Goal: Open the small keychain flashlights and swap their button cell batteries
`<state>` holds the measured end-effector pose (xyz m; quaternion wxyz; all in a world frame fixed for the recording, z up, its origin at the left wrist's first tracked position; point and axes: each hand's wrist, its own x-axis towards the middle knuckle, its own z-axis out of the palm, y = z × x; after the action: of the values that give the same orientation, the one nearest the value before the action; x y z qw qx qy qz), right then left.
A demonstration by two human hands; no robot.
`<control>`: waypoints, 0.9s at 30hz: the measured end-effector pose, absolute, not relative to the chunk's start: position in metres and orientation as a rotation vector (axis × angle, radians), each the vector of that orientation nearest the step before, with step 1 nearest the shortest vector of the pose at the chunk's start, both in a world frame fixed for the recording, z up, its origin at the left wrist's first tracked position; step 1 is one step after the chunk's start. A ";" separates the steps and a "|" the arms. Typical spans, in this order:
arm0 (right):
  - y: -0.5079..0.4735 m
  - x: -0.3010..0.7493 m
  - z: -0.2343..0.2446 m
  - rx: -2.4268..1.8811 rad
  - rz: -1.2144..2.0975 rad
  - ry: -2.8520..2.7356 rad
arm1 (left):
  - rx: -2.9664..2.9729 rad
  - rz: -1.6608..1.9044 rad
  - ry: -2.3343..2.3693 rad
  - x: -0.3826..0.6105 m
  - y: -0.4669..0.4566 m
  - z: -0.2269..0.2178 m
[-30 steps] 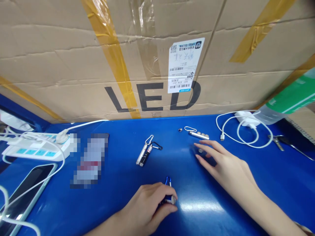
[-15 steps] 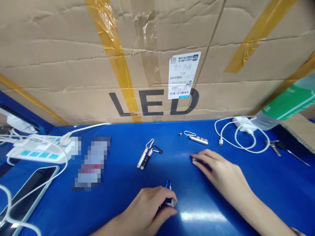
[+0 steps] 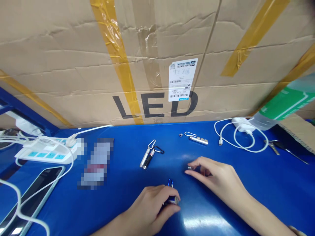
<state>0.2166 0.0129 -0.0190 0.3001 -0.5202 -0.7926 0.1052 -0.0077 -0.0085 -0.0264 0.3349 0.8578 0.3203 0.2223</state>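
Observation:
My left hand (image 3: 157,203) is closed round a small blue flashlight (image 3: 174,200), whose round silvery end points right. A blue carabiner (image 3: 170,182) sticks up behind its fingers. To the right, my right hand (image 3: 211,170) pinches a tiny silvery piece (image 3: 190,167) between thumb and fingertips, apart from the flashlight. Its exact kind is too small to tell. Beyond my hands lie a silver flashlight (image 3: 145,157) and a black flashlight (image 3: 149,160), side by side with carabiners. Farther right rests another silver flashlight (image 3: 197,140) with several button cells (image 3: 201,139) against it.
A cardboard box (image 3: 73,82) walls off the back of the blue table (image 3: 128,209). Left are a power strip (image 3: 46,154), a phone (image 3: 36,193) and a blurred flat item (image 3: 98,160). A white charger cable (image 3: 236,147), keys (image 3: 273,147) and a bottle (image 3: 283,101) lie right.
My right hand has moved a little left and nearer, closer to the flashlight in my left hand. The left hand keeps its grip. The camera view has shifted slightly.

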 end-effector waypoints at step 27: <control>-0.006 0.186 -0.013 -1.077 1.246 -1.636 | 2.244 0.656 0.878 -0.006 -0.007 -0.028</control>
<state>0.1857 -0.0063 -0.0126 0.3988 -0.4255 -0.6463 0.4922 -0.0059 -0.0074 -0.0280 0.3165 0.8524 0.3334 0.2492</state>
